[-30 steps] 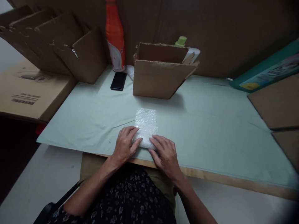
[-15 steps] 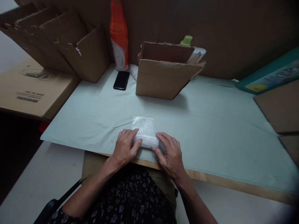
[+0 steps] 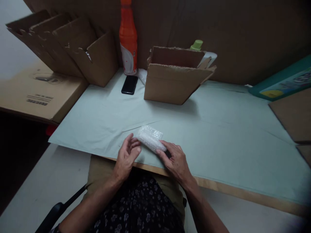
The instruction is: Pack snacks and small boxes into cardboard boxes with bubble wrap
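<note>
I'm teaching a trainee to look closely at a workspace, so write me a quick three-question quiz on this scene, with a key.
1. True or false: the phone lies flat on the pale cloth, nearer the person than the orange bottle.
2. Which hand holds the near end of the bubble-wrap roll: A) left, or B) right?
3. Fill in: the cap showing behind the open cardboard box is ____.

Key: 1. True. 2. B, the right hand; the left hand is open near the far end. 3. Green.
</note>
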### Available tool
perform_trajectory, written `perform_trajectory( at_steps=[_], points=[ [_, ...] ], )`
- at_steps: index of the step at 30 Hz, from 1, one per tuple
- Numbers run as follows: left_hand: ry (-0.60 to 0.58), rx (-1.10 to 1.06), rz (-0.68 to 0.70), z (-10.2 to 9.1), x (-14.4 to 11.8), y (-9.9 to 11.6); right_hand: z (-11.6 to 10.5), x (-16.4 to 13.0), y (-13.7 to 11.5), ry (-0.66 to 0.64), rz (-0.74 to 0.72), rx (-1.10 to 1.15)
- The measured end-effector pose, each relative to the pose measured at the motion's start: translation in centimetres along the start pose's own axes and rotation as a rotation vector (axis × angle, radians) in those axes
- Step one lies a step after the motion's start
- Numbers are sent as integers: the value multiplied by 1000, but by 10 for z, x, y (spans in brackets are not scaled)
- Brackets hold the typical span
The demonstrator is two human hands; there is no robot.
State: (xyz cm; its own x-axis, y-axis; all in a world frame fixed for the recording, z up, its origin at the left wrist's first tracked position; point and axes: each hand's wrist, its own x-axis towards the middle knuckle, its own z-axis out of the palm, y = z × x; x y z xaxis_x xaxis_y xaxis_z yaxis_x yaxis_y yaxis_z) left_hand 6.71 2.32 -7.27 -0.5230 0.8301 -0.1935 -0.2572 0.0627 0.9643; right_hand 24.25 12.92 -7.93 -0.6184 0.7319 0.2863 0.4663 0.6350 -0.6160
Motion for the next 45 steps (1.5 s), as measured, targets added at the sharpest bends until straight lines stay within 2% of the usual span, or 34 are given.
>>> perform_trajectory(
  at_steps=[3,6,8,12,14,18,20,22,24,26,28,30,32,35,37,39,41,45],
  points=[
    [-117,-258,-173,8,-5,3,-4,-5,-14,-79,88,140],
    [-106,-344,-242,16,-3,3,-8,-9,-25,-195,139,249],
    [-84,-380,-276,19,0,2,-8,-11,-26,-172,161,277],
    [-20,-442,-272,26,4,1,-5,-15,-13,28,237,389],
    [-13,-447,-258,30,5,1,-3,-14,-7,18,270,519],
    [-55,-358,-207,39,10,-2,-7,-3,-5,-88,360,689],
    [-113,-234,-139,39,17,1,-13,1,-3,-72,398,716],
    [-158,-51,-3,37,30,11,-20,3,3,-3,417,727],
    [-137,195,242,37,51,28,-28,1,13,55,438,735],
    [-84,474,561,44,80,52,-33,-3,23,79,464,754],
    [-41,722,862,58,117,79,-34,-9,33,86,489,767],
    [-5,901,1056,76,157,104,-32,-14,38,91,500,765],
    [8,1064,1116,94,195,124,-29,-18,40,79,489,753],
    [-15,1296,1052,111,229,143,-26,-20,41,55,469,739],
    [-42,1390,1026,112,232,149,-28,-19,41,35,458,755],
    [-76,1423,1055,107,221,149,-35,-20,42,0,438,794],
    [-100,1417,1104,97,198,146,-46,-23,46,-24,410,847],
    [-123,1357,1158,73,136,137,-76,-39,61,2,333,944]
  ],
)
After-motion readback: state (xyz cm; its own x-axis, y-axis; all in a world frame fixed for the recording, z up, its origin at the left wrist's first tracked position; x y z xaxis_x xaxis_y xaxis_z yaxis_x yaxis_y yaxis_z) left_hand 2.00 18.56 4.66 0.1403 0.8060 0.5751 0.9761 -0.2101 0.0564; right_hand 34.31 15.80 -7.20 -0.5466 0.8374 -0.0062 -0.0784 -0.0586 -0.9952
